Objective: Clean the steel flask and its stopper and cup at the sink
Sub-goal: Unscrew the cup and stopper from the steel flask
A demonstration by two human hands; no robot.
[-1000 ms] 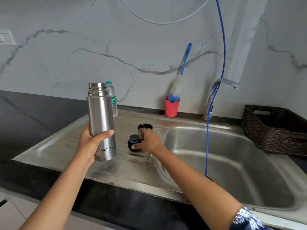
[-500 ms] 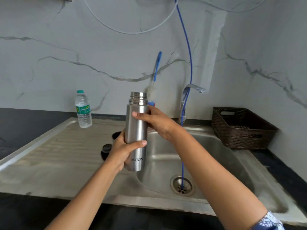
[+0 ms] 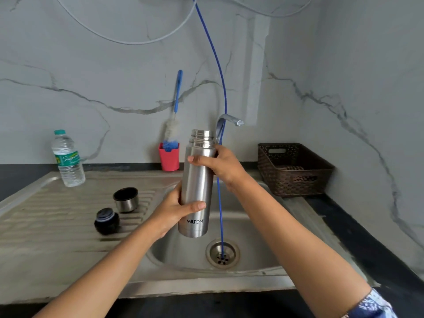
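Note:
An open steel flask (image 3: 197, 187) marked MILTON is held upright above the sink basin (image 3: 252, 228), its threaded mouth uncovered. My left hand (image 3: 175, 211) grips its lower half. My right hand (image 3: 220, 165) grips its upper part just below the neck. The steel cup (image 3: 126, 199) stands mouth up on the ribbed draining board (image 3: 46, 226). The black stopper (image 3: 106, 221) sits in front of the cup on the same board. Neither hand touches them.
A tap (image 3: 229, 121) rises behind the flask, and a blue hose (image 3: 220, 203) hangs into the drain (image 3: 222, 254). A red holder (image 3: 169, 157) with a bottle brush (image 3: 175, 106) stands at the wall. A plastic water bottle (image 3: 67, 158) is at left, a brown basket (image 3: 293, 168) at right.
My right hand left the stopper on the draining board and took hold of the flask's upper part. The flask moved right, over the basin, and my view turned right and down.

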